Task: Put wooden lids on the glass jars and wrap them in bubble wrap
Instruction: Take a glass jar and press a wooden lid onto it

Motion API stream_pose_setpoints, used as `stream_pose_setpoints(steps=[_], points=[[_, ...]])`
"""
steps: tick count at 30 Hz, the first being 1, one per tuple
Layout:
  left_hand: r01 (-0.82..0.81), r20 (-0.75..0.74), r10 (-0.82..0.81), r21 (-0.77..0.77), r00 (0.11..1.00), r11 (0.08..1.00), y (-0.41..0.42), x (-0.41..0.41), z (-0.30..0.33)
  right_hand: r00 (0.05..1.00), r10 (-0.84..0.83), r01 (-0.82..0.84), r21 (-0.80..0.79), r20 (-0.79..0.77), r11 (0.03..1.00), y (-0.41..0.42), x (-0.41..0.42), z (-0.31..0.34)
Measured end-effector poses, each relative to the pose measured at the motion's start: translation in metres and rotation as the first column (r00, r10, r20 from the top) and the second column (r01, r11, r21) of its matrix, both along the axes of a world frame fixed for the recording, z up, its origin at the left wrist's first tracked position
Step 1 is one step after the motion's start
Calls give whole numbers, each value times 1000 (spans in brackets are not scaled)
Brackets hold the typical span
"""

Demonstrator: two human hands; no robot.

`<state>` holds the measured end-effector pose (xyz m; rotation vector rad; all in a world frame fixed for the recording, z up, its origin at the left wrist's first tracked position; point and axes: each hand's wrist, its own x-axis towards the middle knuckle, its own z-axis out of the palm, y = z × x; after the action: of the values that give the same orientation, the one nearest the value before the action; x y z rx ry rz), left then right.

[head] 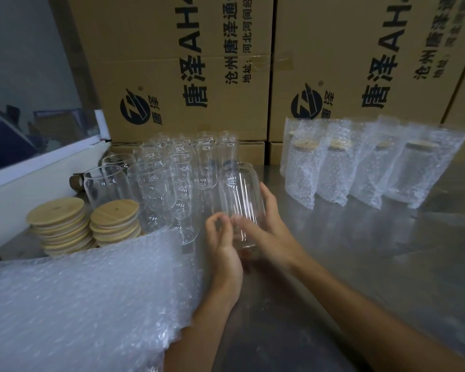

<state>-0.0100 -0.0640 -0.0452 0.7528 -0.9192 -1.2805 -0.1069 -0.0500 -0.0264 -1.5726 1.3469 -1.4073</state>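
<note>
Where boxes (188,76) read "AH", unlabelled jar (239,200).
</note>
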Motion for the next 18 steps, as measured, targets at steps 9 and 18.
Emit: stream_pose_setpoints(steps=[9,18], points=[[7,161,1,-53,987,999,6,3,6,995,-101,101,-95,7,990,-1,4,-7],[-96,7,96,-32,995,995,-2,-3,1,992,-103,115,-195,71,974,-2,11,-7]])
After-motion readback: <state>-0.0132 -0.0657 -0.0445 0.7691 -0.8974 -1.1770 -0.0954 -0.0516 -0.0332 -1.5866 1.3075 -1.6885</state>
